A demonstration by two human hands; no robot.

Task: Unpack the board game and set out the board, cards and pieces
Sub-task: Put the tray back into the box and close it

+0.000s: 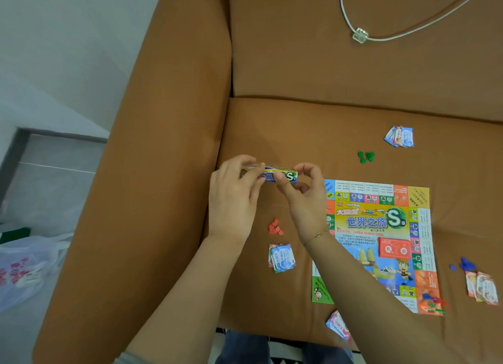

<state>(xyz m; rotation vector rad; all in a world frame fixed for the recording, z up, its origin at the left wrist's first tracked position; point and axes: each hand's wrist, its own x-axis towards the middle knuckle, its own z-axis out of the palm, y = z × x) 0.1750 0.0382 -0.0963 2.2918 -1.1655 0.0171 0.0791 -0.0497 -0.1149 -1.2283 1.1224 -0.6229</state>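
Observation:
The small game box (283, 176) is held edge-on above the sofa seat. My left hand (234, 195) grips its left end and my right hand (302, 192) pinches its right end. The colourful game board (381, 244) lies flat on the seat to the right, with a red card deck (393, 248) on it. Card piles lie around the board: one below the hands (281, 258), one at the back (400, 136), one at the right (481, 287), one at the front (339, 324). Red pieces (275, 227), green pieces (366, 156) and blue pieces (464, 264) sit in small heaps.
All of this rests on a brown sofa seat (272, 129) with a wide armrest (152, 173) at the left. A white cable with a clear clip (359, 34) hangs over the backrest. A plastic bag (30, 265) lies on the floor at the far left.

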